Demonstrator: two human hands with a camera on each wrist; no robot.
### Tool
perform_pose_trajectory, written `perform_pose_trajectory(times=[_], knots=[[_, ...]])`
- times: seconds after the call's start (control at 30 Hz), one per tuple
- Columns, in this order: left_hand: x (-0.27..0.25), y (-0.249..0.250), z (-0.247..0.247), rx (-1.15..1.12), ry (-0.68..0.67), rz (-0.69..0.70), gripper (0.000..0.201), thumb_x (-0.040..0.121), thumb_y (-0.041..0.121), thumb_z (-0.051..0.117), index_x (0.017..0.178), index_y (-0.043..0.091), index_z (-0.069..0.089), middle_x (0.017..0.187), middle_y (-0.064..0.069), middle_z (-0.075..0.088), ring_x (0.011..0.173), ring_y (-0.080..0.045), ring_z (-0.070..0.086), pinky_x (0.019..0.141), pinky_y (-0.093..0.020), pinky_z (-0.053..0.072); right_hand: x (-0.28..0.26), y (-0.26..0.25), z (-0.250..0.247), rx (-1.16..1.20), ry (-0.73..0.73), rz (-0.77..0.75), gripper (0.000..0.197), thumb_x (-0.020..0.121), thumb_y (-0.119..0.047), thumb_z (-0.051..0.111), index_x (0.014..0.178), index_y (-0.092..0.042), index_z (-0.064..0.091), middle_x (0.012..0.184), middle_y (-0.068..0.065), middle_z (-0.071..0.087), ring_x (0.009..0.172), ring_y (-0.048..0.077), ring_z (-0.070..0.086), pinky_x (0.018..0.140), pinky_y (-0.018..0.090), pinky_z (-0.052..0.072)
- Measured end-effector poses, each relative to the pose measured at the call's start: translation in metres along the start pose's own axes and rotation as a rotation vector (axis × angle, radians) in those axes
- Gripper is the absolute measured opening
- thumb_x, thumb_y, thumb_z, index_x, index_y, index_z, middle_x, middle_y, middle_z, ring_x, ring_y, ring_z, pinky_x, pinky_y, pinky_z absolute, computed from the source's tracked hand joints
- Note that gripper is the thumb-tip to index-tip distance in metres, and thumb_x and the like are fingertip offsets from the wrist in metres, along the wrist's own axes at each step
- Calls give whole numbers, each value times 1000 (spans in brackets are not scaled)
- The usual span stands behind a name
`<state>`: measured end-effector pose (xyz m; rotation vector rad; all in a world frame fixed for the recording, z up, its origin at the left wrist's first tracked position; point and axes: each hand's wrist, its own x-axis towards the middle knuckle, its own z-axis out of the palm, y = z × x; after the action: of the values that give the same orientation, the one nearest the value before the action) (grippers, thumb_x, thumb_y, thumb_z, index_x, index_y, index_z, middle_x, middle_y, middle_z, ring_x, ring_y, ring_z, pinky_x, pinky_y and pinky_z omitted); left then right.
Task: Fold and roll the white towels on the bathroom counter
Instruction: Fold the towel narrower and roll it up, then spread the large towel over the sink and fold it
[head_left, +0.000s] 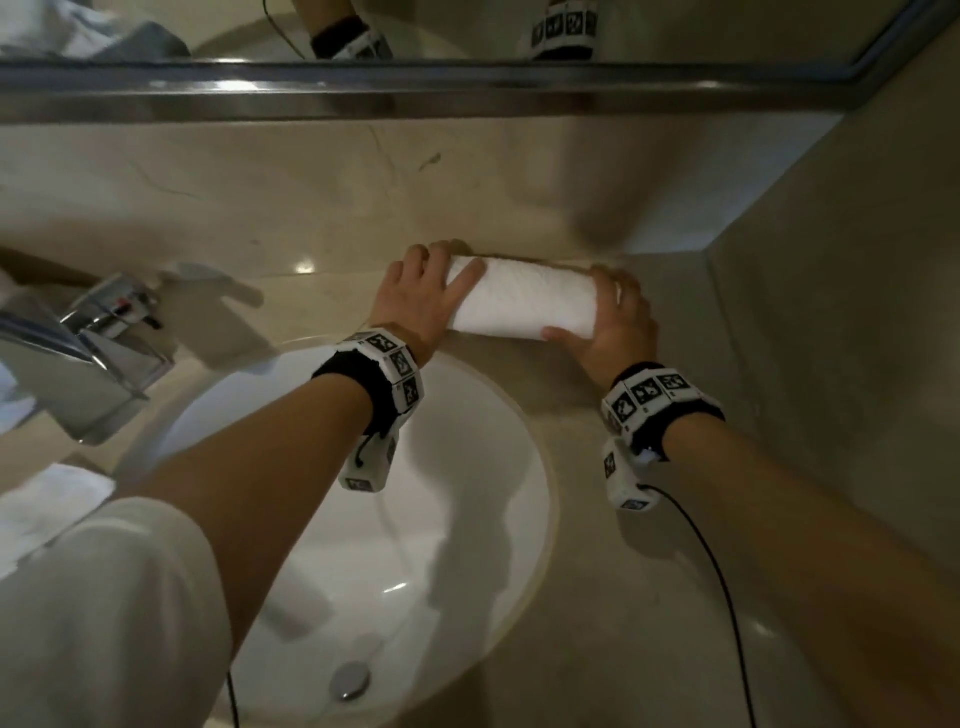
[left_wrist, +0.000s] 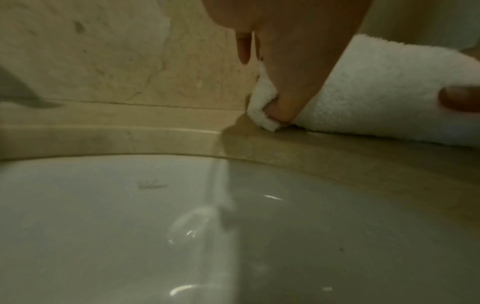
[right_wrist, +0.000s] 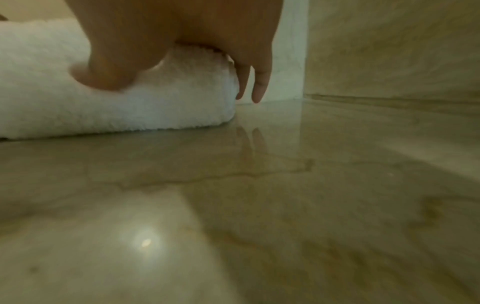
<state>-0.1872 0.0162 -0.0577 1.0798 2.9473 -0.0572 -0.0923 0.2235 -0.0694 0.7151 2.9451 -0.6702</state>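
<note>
A rolled white towel (head_left: 524, 304) lies on the beige marble counter (head_left: 291, 218) close to the back wall, behind the sink. My left hand (head_left: 426, 293) grips its left end, thumb across the top of the roll. In the left wrist view the thumb digs into the towel (left_wrist: 384, 88) at its end. My right hand (head_left: 618, 317) cups the right end, thumb on the near side. The right wrist view shows that thumb pressing the towel (right_wrist: 109, 107) and fingers (right_wrist: 259, 86) curled over the end, tips near the counter.
A white round sink (head_left: 395, 530) lies just in front of the towel, with a chrome faucet (head_left: 88, 343) at its left. Another white towel (head_left: 47, 499) shows at the left edge. A side wall (head_left: 831, 312) closes the counter on the right; a mirror with a metal frame (head_left: 415, 88) runs above.
</note>
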Motion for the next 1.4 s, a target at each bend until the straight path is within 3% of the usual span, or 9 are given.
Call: perform_pose_trajectory(times=[0.1,0.2,0.33,0.47,0.67,0.9,1.1,1.27,1.4], knots=[[-16,-27,-1,59,-30,-94,73,80,10,57,140,26,19,140,-15,32,118,-35,38,93,-41,37,1,-25,7,27,-78,-110,91,71,-58,61,146,-22,23,152,10,18,133,33,27,110,38,25],[-35,-61,3,146,34,-190,70,74,4,63,129,24,23,128,-18,46,106,-35,50,81,-40,44,5,-66,25,-17,-118,-170,83,80,-48,63,146,-24,20,153,9,14,136,32,22,113,38,20],[-46,-87,-1,123,-83,-331,66,81,0,51,136,24,22,135,-18,33,115,-34,40,90,-43,38,14,-113,44,-113,-142,-149,78,82,-44,62,145,-27,20,152,7,12,136,32,21,112,44,21],[-43,-86,-5,79,-104,-338,74,79,4,53,140,24,18,140,-16,26,120,-34,36,95,-42,37,22,-116,43,-219,-190,-139,79,80,-50,62,143,-29,19,151,6,15,132,34,28,108,51,26],[-45,-89,-36,-101,-213,-294,74,75,19,59,138,24,21,140,-12,28,128,-33,29,102,-44,31,10,-131,17,-359,-114,-245,72,84,-59,50,139,-18,30,149,11,23,133,34,27,105,47,29],[-67,-96,-86,-237,-81,-260,60,85,12,51,139,14,25,136,-14,40,120,-34,44,93,-45,41,-32,-170,-7,-244,-98,-369,34,100,-27,34,118,-8,55,118,15,57,108,32,53,90,39,42],[-104,-109,-140,-233,100,-270,43,92,15,42,134,12,33,120,-16,55,98,-38,58,72,-40,43,-70,-208,-28,-111,-84,-452,28,99,-21,35,107,-9,59,97,16,66,90,33,60,78,37,46],[-166,-138,-168,-293,326,-522,39,91,20,40,129,15,42,106,-15,65,95,-36,60,75,-38,43,-101,-259,-30,50,-133,-575,31,99,-26,33,108,-10,59,96,16,68,90,34,62,82,41,50],[-237,-167,-165,-350,365,-795,37,89,18,42,125,15,43,104,-16,65,94,-36,59,72,-38,42,-139,-308,-9,238,-182,-698,27,97,-26,39,89,-14,61,88,18,69,84,34,63,82,43,51]])
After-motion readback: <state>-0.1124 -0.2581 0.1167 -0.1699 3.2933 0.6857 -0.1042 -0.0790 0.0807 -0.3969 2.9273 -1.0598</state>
